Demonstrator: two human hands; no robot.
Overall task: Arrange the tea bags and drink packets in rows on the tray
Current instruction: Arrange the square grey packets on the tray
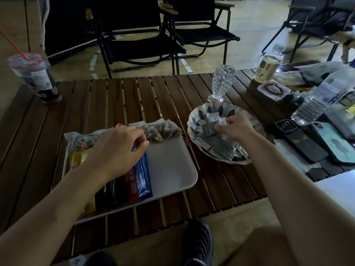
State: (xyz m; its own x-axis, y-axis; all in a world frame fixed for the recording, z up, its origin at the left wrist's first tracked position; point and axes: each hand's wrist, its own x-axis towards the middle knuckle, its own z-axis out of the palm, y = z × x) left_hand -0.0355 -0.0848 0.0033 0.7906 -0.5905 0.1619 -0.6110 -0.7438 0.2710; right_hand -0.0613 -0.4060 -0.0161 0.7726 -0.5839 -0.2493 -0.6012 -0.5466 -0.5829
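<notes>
Tray [169,166] half filled: left hand [115,150] pinches a blue stick packet [144,175]; right hand [237,128] pinches a sachet [208,129] in the full dish [199,112].

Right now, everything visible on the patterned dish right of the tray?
Shallow scalloped dish, dark leaf pattern on white, ceramic-looking, flat on the brown slatted wooden table, beside the pale tray. It holds a loose pile of small dark and white square packets; fingers of the right hand pinch one dark packet there. A clear glass goblet stands at its far rim.
</notes>
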